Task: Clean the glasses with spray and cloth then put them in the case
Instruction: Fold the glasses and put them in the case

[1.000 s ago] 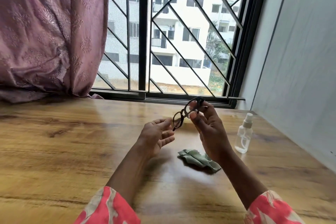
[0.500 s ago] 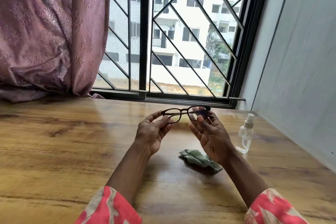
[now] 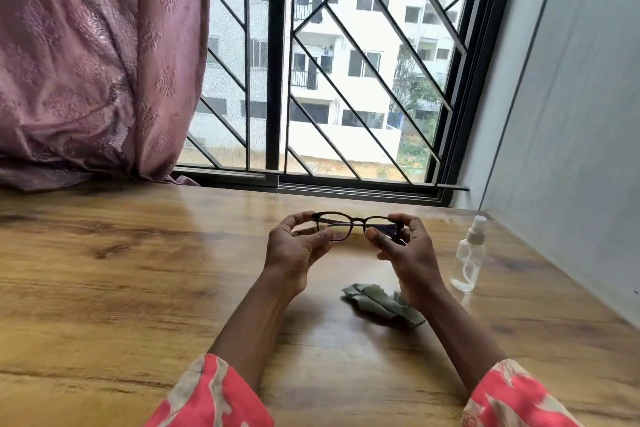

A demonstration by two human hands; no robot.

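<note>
The glasses (image 3: 356,224) are held level above the table (image 3: 138,288), in front of the window (image 3: 329,62), with the front of the frame turned away from the person. A second ago they were tilted on end and gripped mainly by the right hand; they have since been turned flat and taken at both ends. The left hand (image 3: 294,250) is closed on the left end of the frame, thumb below and fingers on top, and the right hand (image 3: 405,250) is closed likewise on the right end. This is judged to be an inspection of the lenses; whether spraying and wiping are finished cannot be told.

One pair of glasses is counted, one crumpled green cloth (image 3: 381,303) lying on the table just below the right wrist, and one clear spray bottle (image 3: 467,260) standing upright near the right hand. No case is seen, so the storing step is not yet begun.
</note>
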